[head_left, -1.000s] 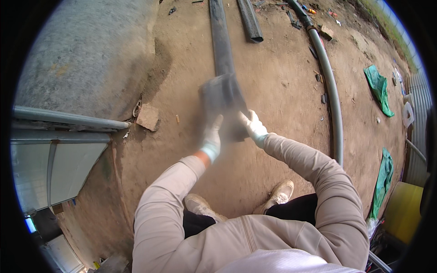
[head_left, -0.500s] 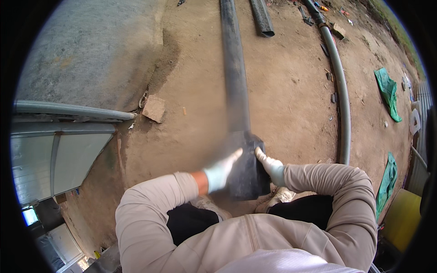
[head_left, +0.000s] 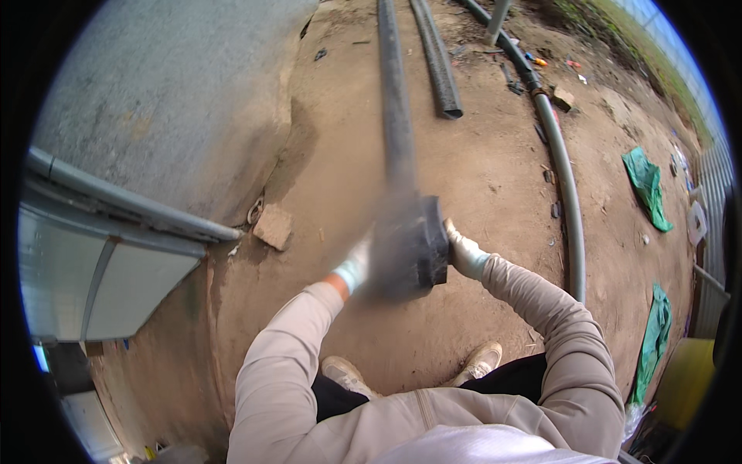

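A long black pipe (head_left: 396, 108) runs away from me along the ground. At its near end is a thick black pipe fitting (head_left: 421, 240), broad and blocky, raised off the dirt before my feet and smeared by motion on its left side. My right hand (head_left: 465, 251), in a pale glove, is closed against the fitting's right edge, thumb up. On the opposite side my left hand (head_left: 358, 261), gloved too, presses against the fitting; its fingers are blurred and partly hidden behind it.
A shorter dark pipe (head_left: 439, 66) lies to the right of the long one. Farther right stretches a grey pipe (head_left: 570, 193). A stone block (head_left: 273, 226) rests at the left, by a metal rail (head_left: 139, 199). Green cloths (head_left: 648, 189) and a yellow drum (head_left: 686, 379) are at the right.
The fitting has come up and away from my body, turning in my hands, with the pipe's end moving along. My arms have stretched forward and my view has shifted, showing more ground ahead.
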Motion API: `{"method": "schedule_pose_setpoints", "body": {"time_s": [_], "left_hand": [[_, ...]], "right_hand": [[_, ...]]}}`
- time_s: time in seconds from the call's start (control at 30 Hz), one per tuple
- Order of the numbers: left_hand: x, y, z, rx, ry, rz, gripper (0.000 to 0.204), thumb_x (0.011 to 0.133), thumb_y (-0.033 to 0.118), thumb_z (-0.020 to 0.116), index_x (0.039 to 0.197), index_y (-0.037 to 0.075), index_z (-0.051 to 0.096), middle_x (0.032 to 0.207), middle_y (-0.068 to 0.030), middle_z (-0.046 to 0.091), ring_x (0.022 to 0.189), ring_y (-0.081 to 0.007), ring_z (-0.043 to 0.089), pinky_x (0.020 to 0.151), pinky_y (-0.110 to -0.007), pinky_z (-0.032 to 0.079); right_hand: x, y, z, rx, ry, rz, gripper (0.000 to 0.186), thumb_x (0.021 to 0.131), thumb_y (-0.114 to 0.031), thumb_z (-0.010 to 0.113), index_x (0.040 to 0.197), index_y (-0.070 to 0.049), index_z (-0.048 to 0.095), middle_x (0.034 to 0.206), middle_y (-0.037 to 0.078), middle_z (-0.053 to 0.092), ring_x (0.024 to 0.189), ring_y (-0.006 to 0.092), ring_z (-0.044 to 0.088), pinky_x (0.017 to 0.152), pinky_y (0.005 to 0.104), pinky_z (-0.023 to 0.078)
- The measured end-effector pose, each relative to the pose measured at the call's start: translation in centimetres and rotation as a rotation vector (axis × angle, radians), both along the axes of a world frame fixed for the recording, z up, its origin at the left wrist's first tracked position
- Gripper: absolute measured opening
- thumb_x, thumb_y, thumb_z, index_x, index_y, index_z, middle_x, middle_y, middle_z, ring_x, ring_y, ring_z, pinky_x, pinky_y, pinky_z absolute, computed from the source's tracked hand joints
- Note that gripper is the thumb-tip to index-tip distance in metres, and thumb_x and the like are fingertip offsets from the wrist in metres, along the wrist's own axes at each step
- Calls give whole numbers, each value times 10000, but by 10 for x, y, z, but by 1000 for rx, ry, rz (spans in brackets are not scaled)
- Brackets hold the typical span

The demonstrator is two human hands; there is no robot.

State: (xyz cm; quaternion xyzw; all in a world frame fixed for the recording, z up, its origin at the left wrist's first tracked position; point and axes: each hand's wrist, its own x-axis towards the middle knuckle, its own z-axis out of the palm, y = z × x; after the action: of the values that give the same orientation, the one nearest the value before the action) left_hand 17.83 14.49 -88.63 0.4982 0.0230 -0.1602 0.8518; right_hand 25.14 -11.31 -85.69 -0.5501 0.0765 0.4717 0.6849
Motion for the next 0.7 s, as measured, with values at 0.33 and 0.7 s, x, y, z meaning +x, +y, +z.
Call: {"method": "schedule_pose_setpoints", "body": {"time_s": [0.33,0.7], "left_hand": [[-14,-19,19,45,420,318,541,1065,382,243,1388,12,472,1370,-82,544,1207,-190,521,1071,-303,378],[-125,-64,112,-442,901,265,613,1050,473,265,1542,107,254,1556,-27,345,1423,-164,296,1160,-305,253]], "right_hand": [[-37,18,18,-489,-361,153,1017,819,-804,450,1545,-126,228,1519,213,360,1400,371,349,1152,415,267],[-154,-12,89,-454,-140,217,681,960,-515,539,1466,-88,378,1408,157,513,1304,270,476,1093,378,355]]}}
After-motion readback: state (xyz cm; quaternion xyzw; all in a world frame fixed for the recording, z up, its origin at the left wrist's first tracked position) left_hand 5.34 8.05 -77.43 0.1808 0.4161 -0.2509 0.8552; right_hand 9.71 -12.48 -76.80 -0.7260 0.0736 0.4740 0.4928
